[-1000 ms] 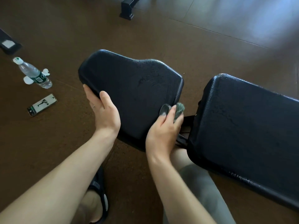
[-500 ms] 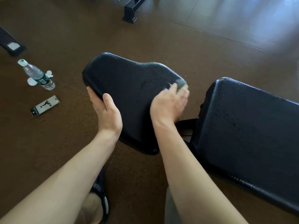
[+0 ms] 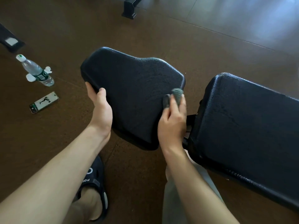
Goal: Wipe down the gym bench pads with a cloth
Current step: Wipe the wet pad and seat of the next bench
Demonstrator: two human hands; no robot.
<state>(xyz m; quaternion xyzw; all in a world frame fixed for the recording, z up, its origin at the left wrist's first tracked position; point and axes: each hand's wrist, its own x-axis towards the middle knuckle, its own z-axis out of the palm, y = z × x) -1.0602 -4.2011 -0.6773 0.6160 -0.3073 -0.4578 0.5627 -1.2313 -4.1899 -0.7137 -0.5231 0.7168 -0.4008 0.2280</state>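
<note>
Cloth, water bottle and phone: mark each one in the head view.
cloth [image 3: 177,95]: head view, on the grey bunched part showing above the right hand's fingers.
water bottle [image 3: 36,71]: head view, on its clear body just above the label.
phone [image 3: 44,102]: head view, on the middle of its lit screen.

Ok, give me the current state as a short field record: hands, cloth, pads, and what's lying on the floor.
left hand: grips the near-left edge of the seat pad
right hand: presses the grey cloth on the seat pad near its right edge
back pad: to the right, untouched by either hand
floor: water bottle and phone left of the seat pad
foot: in a black sandal, below the seat pad
</note>
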